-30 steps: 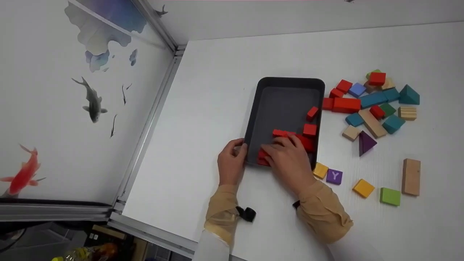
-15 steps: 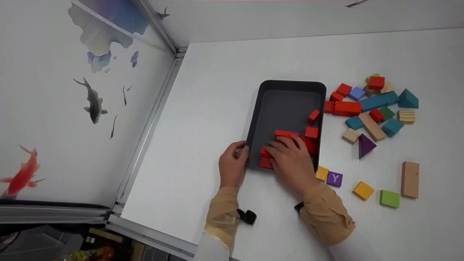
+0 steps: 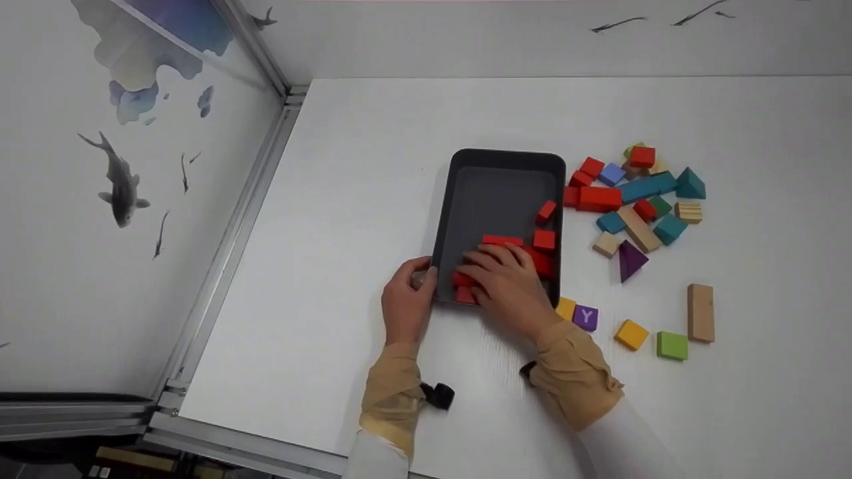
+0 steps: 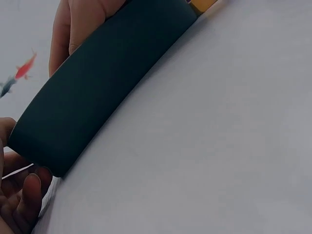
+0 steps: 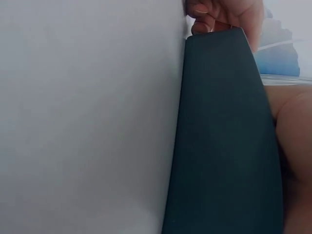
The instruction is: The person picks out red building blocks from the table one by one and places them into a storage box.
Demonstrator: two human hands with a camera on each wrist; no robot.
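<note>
Red blocks [image 3: 496, 256] lie bunched in the near right part of a dark tray [image 3: 496, 159], which sits on a white table [image 3: 373, 166]. Over the last second little has changed inside the tray: the right hand [image 3: 509, 286] has stayed spread over the near blocks, fingers nearly straight and pressing or nudging rather than clenching, and the cluster beneath it sits where it did. The left hand [image 3: 406, 299] has kept its hold on the tray's near left corner, fingers curled at the rim; the left wrist view shows fingertips [image 4: 29, 192] against the tray's outer wall. Judged from this, the blocks are being settled into place, not added or removed, and the tray is steadied against sliding.

The tray is a shallow rectangle with rounded corners and a smooth matt surface. The blocks are painted wood, square-edged, mostly cubes and short bars. Two small red cubes [image 3: 544, 226] rest apart by the tray's right wall. To the right on the table lies a loose heap of blocks [image 3: 632, 199] in red, teal, green, blue and bare wood, with a purple wedge [image 3: 629, 259]; nearer are a yellow tile, a purple lettered tile [image 3: 586, 317], and a plain wooden bar [image 3: 700, 313].
</note>
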